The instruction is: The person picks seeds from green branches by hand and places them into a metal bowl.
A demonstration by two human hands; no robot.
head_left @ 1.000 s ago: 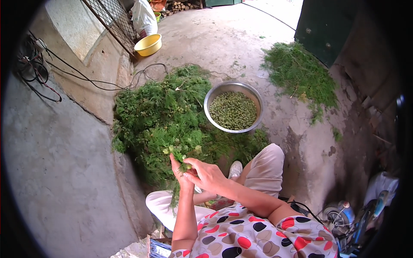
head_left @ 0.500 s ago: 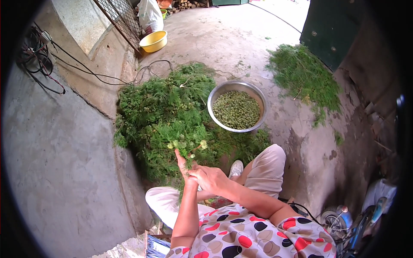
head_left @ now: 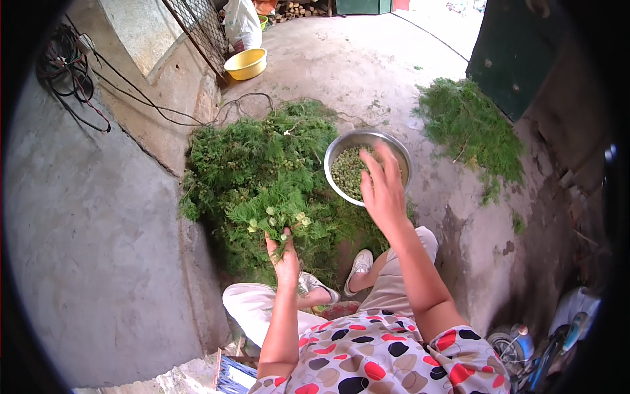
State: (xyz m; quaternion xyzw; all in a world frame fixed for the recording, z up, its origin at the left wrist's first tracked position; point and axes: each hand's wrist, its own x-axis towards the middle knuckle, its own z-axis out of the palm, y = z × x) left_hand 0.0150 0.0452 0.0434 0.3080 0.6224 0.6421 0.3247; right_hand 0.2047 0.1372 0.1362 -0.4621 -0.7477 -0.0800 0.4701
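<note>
My left hand [head_left: 286, 259] grips the stem of a leafy green sprig [head_left: 275, 217] that carries several small pale green pods. It holds the sprig upright over a large heap of the same green branches [head_left: 262, 157] lying on the concrete floor. My right hand [head_left: 382, 187] is stretched out over the near rim of a metal bowl [head_left: 400, 152], fingers spread and holding nothing that I can see. The bowl is filled with picked green pods [head_left: 348, 172].
A second pile of green branches [head_left: 469, 128] lies right of the bowl near a dark green door [head_left: 525, 59]. A yellow basin [head_left: 246, 64] and white sack [head_left: 241, 23] stand at the back. A concrete wall [head_left: 98, 230] with black cables [head_left: 72, 65] rises on the left.
My right hand left the sprig and reached forward to the bowl, fingers opening. My left hand kept holding the sprig over the heap.
</note>
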